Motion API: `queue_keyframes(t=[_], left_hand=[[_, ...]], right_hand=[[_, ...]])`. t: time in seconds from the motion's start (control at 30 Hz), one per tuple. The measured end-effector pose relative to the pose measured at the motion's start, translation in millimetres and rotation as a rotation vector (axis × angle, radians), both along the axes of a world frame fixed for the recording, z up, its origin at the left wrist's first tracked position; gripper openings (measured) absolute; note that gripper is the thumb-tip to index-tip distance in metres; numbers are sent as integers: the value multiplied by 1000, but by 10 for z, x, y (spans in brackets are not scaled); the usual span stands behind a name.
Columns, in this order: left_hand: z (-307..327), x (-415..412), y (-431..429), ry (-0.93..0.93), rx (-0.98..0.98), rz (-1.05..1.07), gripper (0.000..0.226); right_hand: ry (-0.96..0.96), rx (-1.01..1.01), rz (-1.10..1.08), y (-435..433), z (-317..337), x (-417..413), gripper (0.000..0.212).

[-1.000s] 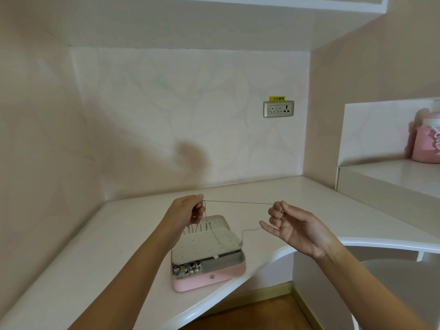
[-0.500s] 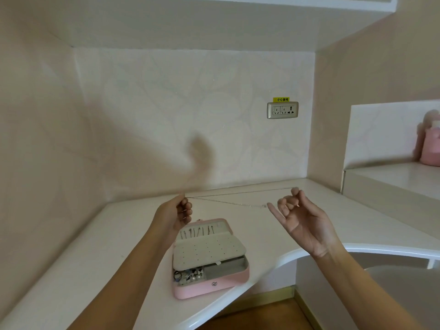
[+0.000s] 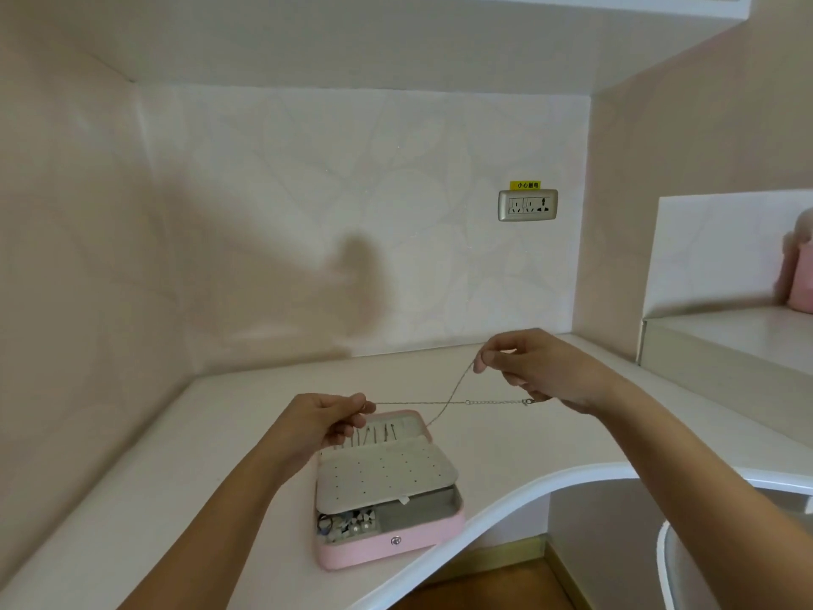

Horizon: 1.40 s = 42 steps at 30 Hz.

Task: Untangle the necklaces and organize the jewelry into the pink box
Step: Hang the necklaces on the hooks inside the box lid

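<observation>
Head view: a necklace point(image 3: 418, 403) was held in the air between both hands, above the box point(image 3: 391, 545). The left hand point(image 3: 325, 422) was curled, and one end of the chain was pinched between its thumb and forefinger, with the other fingers folded under. The right hand point(image 3: 541, 372) was curled too, and the chain was gripped by it in two places. It was pinched between thumb and forefinger at the top, and caught lower down by the clasp point(image 3: 526, 401) (which finger held it could not be told).

One strand was stretched nearly level from the left hand to the clasp, with coarser links seen at its right end. A second strand was run down and to the left from the right fingertips and was crossed with the level strand. It was lost to sight near the box's back edge, and contact with the box could not be told.

The box, pink, was set open on the desk point(image 3: 132, 477) near the curved front edge, just below the left hand. A grey perforated panel point(image 3: 382, 475) was laid over most of it. Thin hanging pieces were seen behind the panel, too small to tell. Small jewelry point(image 3: 347, 526) was seen in the front-left compartment.

A socket point(image 3: 528, 205) was fixed on the back wall, with a yellow label point(image 3: 525, 185) above it. A blurred pink item point(image 3: 801, 284) was set on the shelf point(image 3: 726, 341) at right.
</observation>
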<state>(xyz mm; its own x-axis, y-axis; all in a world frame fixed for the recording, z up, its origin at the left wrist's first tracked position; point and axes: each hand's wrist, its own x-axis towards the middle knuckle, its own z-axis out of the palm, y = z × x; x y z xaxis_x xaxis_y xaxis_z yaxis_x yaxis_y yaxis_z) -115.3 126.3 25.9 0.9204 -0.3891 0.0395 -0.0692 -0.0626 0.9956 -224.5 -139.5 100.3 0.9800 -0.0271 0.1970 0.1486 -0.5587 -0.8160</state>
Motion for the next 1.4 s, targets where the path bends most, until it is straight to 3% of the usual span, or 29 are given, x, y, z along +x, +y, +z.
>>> queue_keyframes(t=[0.17, 0.23, 0.33, 0.5, 0.6, 0.73, 0.87, 0.93, 1.0, 1.2, 1.3, 1.4], left_hand=[[-61, -55, 59, 77, 230, -206, 19], [-39, -107, 25, 70, 278, -285, 23], [116, -220, -99, -91, 320, -419, 48], [488, -537, -437, -181, -53, -443, 32], [642, -673, -531, -44, -304, -441, 26], [673, -614, -470, 42, -380, -387, 24], [565, -526, -391, 102, -412, -360, 21], [523, -492, -385, 100, -401, -351, 22], [481, -447, -402, 90, -374, -326, 24], [311, -256, -473, -8, -177, -192, 24], [156, -117, -491, -88, 80, -105, 19], [-119, 47, -516, -346, 510, 13, 16]], right_hand=[[-40, 115, 91, 104, 292, -53, 23], [-61, 50, 122, 200, 442, -70, 22], [-51, -139, 153, 376, 675, -83, 21], [-23, -370, 198, 545, 915, -130, 20], [1, -369, 192, 441, 985, -177, 19], [101, -256, 277, 78, 1009, -280, 23], [67, 143, 411, -293, 896, -273, 36], [36, 261, 425, -364, 822, -228, 32], [9, 324, 390, -314, 777, -164, 15], [-41, 332, 287, -44, 818, 196, 18], [-30, 306, 262, 18, 840, 390, 17], [-40, 243, 229, 69, 865, 535, 19]])
